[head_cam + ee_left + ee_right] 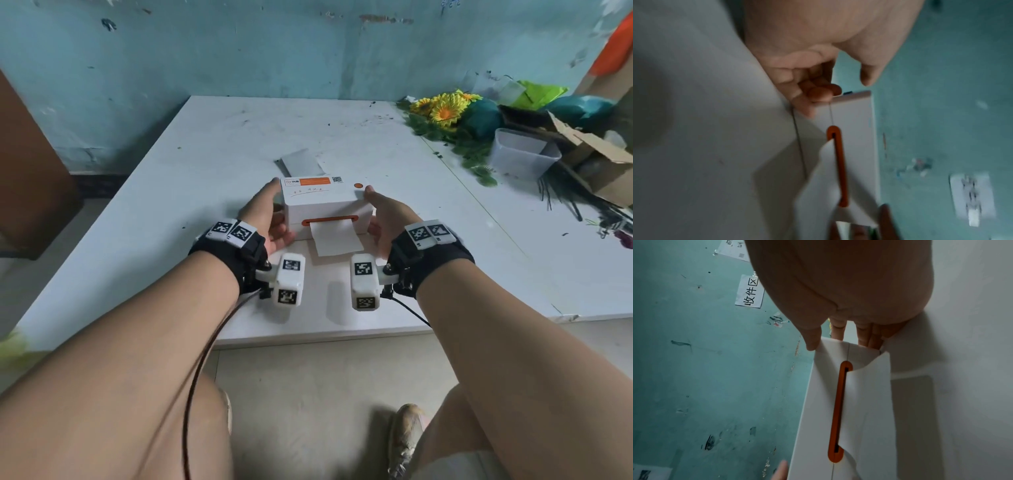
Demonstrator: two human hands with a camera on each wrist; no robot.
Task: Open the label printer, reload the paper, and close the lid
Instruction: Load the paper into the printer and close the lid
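Observation:
A white label printer (327,202) stands on the white table (171,222) with its lid down. An orange sticker is on its top, and a strip of white paper (337,240) hangs from the orange front slot (329,220). My left hand (274,212) holds the printer's left side: its curled fingers (820,94) touch the side and the thumb is near the top corner. My right hand (376,212) holds the right side, thumb (813,340) on the top edge and fingers (869,337) along the side wall. A flat stack of white labels (301,162) lies just behind the printer.
Artificial sunflowers (442,106), a clear plastic tub (520,154) and an open cardboard box (596,161) crowd the table's right back. A brown board (30,171) leans at the left. The table's front edge (308,337) is close to my knees.

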